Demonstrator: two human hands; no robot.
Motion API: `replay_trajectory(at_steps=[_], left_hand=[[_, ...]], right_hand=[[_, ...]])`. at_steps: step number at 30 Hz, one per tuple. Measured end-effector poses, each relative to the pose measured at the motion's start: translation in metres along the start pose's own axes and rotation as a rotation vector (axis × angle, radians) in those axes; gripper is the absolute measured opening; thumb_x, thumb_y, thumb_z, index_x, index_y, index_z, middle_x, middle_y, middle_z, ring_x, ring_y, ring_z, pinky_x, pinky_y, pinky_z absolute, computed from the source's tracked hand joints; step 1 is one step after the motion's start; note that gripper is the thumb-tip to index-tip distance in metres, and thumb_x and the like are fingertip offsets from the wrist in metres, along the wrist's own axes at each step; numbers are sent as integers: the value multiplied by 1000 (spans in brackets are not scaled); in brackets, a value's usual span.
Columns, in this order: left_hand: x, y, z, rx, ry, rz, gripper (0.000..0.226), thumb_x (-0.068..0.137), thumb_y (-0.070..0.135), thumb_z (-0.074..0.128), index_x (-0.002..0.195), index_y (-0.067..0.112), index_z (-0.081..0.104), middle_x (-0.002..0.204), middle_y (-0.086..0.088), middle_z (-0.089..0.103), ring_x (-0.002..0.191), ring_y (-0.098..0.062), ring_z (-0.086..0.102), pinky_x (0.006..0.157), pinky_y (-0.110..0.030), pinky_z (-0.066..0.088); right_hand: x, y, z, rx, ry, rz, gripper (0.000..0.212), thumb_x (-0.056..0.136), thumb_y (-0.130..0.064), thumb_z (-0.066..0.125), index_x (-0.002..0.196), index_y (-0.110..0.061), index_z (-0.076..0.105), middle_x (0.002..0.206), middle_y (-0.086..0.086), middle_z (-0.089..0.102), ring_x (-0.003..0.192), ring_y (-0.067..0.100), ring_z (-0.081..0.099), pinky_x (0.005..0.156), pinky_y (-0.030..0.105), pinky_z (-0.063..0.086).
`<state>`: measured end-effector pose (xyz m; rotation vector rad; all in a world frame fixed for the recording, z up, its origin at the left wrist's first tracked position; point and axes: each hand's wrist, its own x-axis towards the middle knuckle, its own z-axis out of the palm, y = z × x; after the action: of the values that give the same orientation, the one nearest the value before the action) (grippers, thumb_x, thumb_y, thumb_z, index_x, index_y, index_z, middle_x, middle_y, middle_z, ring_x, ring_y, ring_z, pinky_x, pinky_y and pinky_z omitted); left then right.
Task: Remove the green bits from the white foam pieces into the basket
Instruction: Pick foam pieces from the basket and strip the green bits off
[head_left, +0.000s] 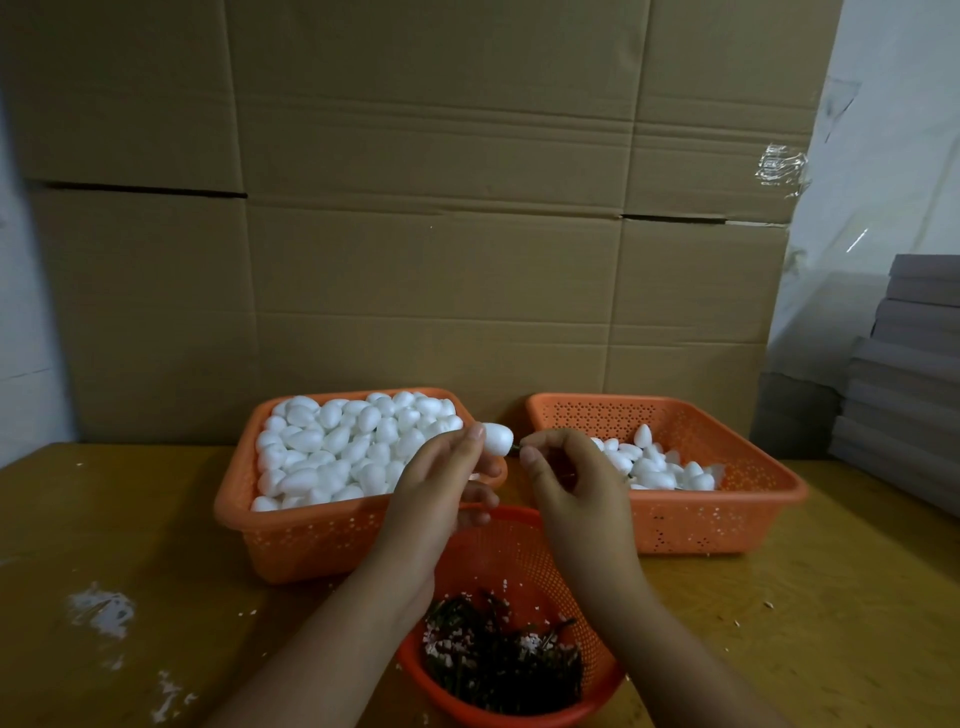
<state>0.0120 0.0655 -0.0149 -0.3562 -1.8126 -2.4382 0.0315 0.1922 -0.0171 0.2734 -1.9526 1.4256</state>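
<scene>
Both hands meet just above the gap between the two rear baskets, and I read this as the pull itself. Starting at nine o'clock, my left hand (447, 467) pinches a white foam piece (497, 439) between thumb and fingertips, its narrow end pointing right. Behind it, at ten o'clock, the left basket (291, 540) is heaped with foam pieces, which I take for the finished pile. Moving right, a short dark green bit (515, 448) pokes from the foam's tip, and my right hand (571, 467) has its thumb and forefinger closed on it; how firmly I cannot tell from here. At six o'clock, directly under both wrists, sits the round basket (519, 545) holding a dark tangle of removed green bits and white crumbs. At two o'clock the right basket (727, 519) holds a smaller scatter of foam pieces on the counter (156, 519).

To do this well, I would hold the foam lightly so it does not dent or crumble, grip the green bit close to where it enters, and draw it straight out along its own line rather than bending it. Then I would drop it at six o'clock, keeping the hands over the round basket so crumbs fall inside.
</scene>
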Motion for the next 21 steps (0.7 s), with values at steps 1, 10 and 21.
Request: replay_trajectory(at_steps=[1, 10, 21], left_hand=[[-1, 0, -1, -3, 7, 0, 26, 94, 40, 57, 101, 18, 70, 75, 4, 70, 58, -9, 61, 51, -21, 49], [-2, -2, -4, 35, 0, 37, 12, 93, 27, 63, 95, 31, 74, 85, 3, 74, 71, -8, 66, 58, -21, 51], [-3, -1, -6, 98, -60, 71, 26, 94, 4, 57, 108, 22, 70, 103, 1, 74, 89, -11, 69, 64, -19, 52]], right_hand=[[0, 1, 1, -34, -8, -30, 18, 91, -10, 63, 84, -27, 63, 80, -12, 66, 81, 3, 61, 69, 13, 45], [1, 1, 0, 38, -14, 47, 14, 93, -17, 61, 87, -30, 66, 82, -17, 67, 77, -1, 61, 66, 10, 45], [7, 4, -1, 82, -103, 217, 31, 96, -22, 58, 66, -19, 62, 53, -15, 58, 51, -5, 47, 51, 9, 35]])
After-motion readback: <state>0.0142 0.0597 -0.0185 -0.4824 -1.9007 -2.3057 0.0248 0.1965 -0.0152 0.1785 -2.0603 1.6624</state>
